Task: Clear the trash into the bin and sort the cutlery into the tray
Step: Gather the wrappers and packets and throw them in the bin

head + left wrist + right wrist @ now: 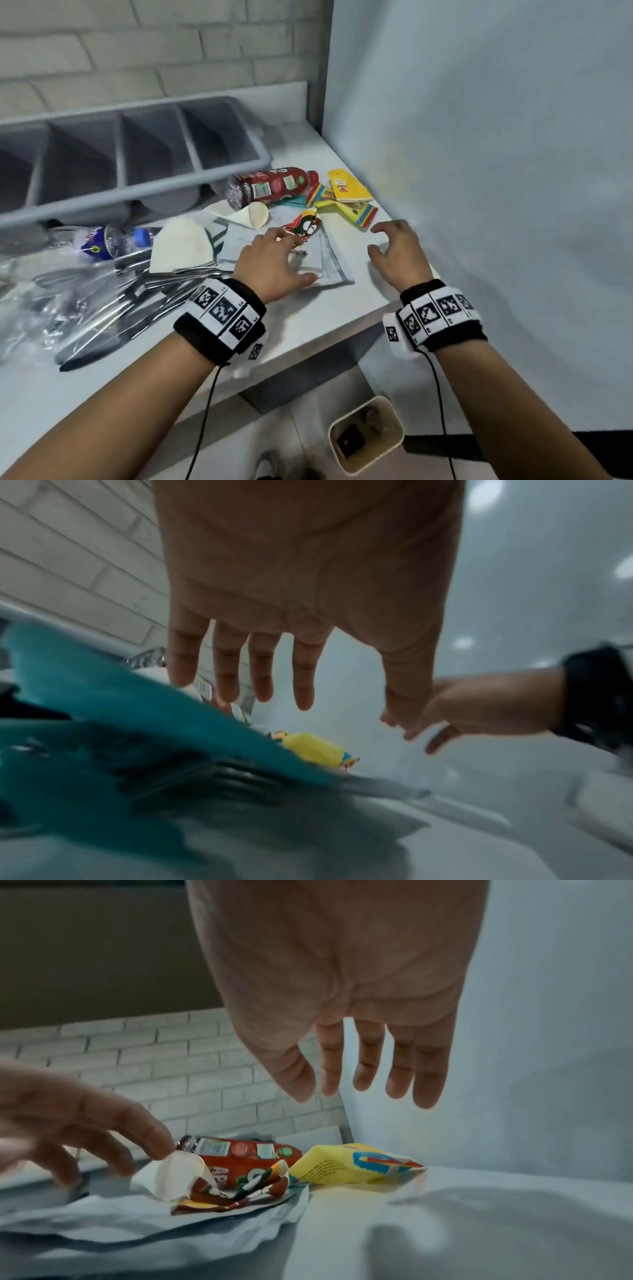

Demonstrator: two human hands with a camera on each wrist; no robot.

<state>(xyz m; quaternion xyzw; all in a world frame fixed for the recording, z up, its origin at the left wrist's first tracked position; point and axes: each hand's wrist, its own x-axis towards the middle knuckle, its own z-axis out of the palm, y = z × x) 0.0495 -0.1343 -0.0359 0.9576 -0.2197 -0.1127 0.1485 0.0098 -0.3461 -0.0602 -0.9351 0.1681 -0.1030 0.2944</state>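
My left hand (291, 257) hovers low over a flat grey mailer bag (330, 270), fingers spread. Its fingertips (157, 1148) touch a crumpled red wrapper (306, 226) lying on the bag. My right hand (385, 240) is open above the bare counter corner, holding nothing, with its fingers (365, 1074) hanging relaxed. Behind the wrapper lie a red bottle (270, 185) and yellow wrappers (346, 192). A pile of metal cutlery (120, 298) lies at the left. The grey cutlery tray (263, 157) stands at the back. The bin (366, 431) sits on the floor below the counter edge.
Two white paper cones (253, 212) (181, 246) and a clear water bottle with a blue cap (113, 240) lie between the cutlery and the bag. Crumpled clear plastic (24, 301) covers the left. A grey wall (479, 137) closes the right side.
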